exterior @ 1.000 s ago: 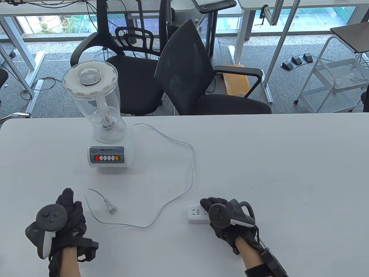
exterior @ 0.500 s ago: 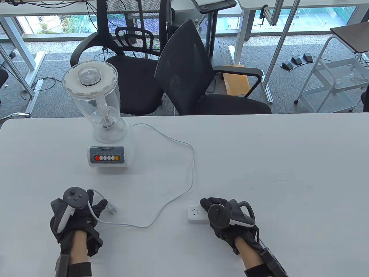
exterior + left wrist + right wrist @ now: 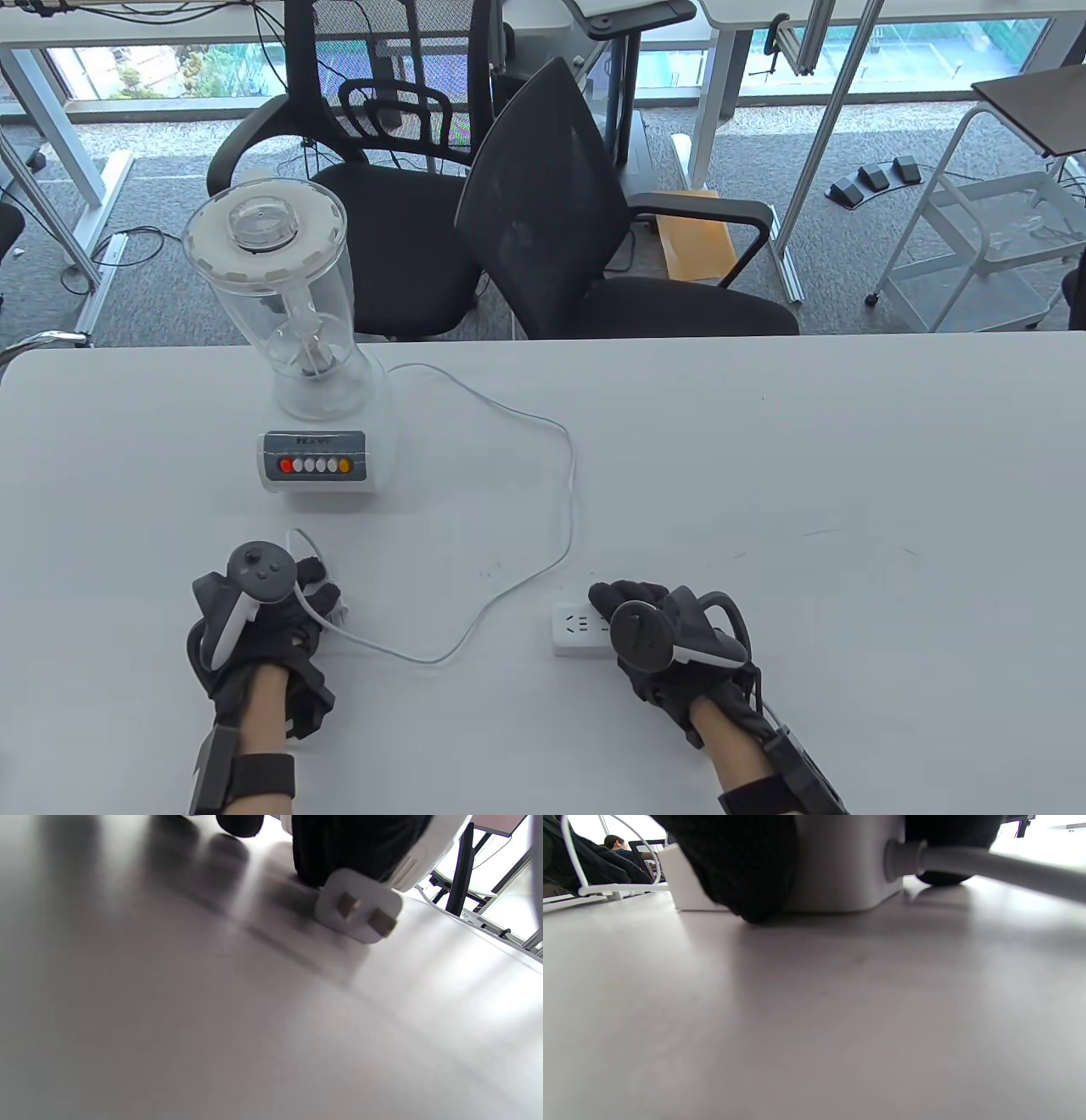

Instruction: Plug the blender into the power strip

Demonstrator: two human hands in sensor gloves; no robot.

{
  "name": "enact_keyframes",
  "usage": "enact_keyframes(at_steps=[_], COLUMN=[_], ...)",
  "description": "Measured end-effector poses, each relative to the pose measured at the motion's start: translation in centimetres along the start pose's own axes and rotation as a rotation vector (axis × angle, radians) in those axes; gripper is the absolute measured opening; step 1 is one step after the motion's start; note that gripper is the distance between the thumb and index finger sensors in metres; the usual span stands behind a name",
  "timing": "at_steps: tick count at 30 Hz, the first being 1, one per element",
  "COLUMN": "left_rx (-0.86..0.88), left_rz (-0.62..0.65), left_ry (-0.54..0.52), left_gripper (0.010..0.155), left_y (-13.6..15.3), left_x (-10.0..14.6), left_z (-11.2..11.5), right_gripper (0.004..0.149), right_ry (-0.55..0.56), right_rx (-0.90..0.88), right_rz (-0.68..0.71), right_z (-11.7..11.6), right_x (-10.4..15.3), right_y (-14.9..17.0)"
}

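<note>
Since the earlier frames the left hand (image 3: 263, 624) has travelled right and forward across the tabletop (image 3: 764, 475) and now covers the spot where the plug (image 3: 360, 906) lay, and the cord (image 3: 570, 475) loop near it has shifted with it. The right hand has not moved.

The plug sits low on the tabletop under the left hand's fingers (image 3: 352, 844), its two flat prongs pointing toward the wrist camera; a gloved finger presses on its back, though whether the fingers fully close around it cannot be told. Its white cord runs right, curves up and back left to the blender (image 3: 310, 373), which stands upright at the far left of the tabletop with its lid on.

The power strip (image 3: 579, 629) lies flat near the front centre, well apart from the plug. The right hand (image 3: 666, 645) rests on its right end, fingers (image 3: 742, 866) curled down around its sides and touching the tabletop, holding it in place.

Black office chairs (image 3: 577, 229) stand beyond the tabletop's far edge.
</note>
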State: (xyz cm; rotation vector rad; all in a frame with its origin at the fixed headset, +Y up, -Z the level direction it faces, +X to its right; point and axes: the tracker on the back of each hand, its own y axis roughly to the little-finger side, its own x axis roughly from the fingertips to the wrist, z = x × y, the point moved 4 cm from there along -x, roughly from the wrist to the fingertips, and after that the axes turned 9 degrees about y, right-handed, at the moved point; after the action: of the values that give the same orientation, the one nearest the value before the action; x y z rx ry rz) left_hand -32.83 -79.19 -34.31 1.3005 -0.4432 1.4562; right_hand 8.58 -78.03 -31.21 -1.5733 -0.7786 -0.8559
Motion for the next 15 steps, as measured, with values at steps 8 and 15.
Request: enact_keyframes(at_steps=[8, 15], left_rx=[-0.22, -0.363], left_rz=[-0.055, -0.081], left_ry=[-0.12, -0.034], left_gripper=[0.054, 0.049], left_y=[-2.0, -4.8], left_x=[0.7, -0.1], left_z=[-0.4, -0.8], right_gripper=[0.084, 0.084], right_ry=[0.0, 0.002], right_rx=[0.0, 0.0], right_rz=[0.0, -0.001], right_z=[0.0, -0.1], right_x=[0.0, 0.0], right_y=[-0.1, -0.1])
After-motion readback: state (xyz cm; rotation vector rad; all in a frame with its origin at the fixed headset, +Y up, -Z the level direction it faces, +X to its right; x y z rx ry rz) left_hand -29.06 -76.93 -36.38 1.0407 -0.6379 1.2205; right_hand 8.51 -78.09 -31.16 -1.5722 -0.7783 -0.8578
